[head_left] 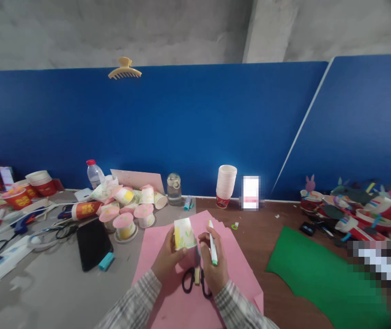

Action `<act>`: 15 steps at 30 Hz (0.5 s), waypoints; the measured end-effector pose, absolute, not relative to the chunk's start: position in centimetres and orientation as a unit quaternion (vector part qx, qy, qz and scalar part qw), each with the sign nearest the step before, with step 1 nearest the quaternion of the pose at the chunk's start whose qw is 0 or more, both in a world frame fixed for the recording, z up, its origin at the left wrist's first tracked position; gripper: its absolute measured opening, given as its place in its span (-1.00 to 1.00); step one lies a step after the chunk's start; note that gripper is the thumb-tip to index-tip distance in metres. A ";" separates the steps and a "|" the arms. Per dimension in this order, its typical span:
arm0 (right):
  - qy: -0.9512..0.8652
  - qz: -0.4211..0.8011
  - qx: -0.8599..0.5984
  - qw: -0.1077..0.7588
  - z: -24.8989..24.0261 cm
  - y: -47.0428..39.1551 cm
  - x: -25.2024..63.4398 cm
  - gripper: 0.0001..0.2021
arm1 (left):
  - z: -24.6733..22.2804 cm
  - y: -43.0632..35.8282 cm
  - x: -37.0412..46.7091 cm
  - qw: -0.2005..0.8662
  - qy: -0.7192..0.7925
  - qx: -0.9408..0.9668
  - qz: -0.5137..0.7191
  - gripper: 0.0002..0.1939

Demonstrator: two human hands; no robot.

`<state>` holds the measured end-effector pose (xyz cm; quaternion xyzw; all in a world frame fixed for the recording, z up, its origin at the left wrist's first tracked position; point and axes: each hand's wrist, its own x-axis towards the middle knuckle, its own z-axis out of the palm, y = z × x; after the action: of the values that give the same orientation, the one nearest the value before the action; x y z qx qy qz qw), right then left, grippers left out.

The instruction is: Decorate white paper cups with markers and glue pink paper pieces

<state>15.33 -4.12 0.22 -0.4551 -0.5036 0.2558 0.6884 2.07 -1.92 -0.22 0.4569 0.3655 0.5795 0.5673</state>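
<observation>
My left hand [167,258] is closed around a paper cup [184,234] with a white, yellow and green leaf print. The cup is tilted, and something pink shows just below it. In my right hand [215,262] is a white marker [213,244] with green ends, held between the fingers to the right of the cup. Under both hands lies pink paper [236,274]. Black-handled scissors [187,280] rest on it, partly covered by my right hand. A small yellowish block [197,276] sits between the scissor handles.
Several pink-topped cups [124,225] cluster at left, near a black tablet-like slab [94,244] and a glass jar [174,188]. A white cup stack [226,185] stands behind the paper. Green sheet [319,274] and piled cup crafts [360,210] lie right. A blue partition [195,123] closes the back.
</observation>
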 end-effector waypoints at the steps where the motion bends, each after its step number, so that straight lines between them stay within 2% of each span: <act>1: -0.502 0.261 -0.458 0.685 0.1 -4.1 15.3 -0.63 | -0.2 -2.0 2.1 0.570 0.364 0.453 0.580 -0.21; 6: -0.500 0.284 -0.453 0.681 -0.3 -3.9 15.2 -0.58 | -0.6 -1.8 1.9 0.588 0.358 0.435 0.580 -0.20; 15: -0.519 0.274 -0.451 0.672 -0.7 -3.6 15.2 -0.59 | 1.3 -2.9 2.1 0.714 0.227 0.405 0.523 -0.44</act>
<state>15.16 -3.61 -0.67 -0.4512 -0.5187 0.2744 0.6724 2.14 -2.94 1.34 0.4054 0.2273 0.5234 0.7142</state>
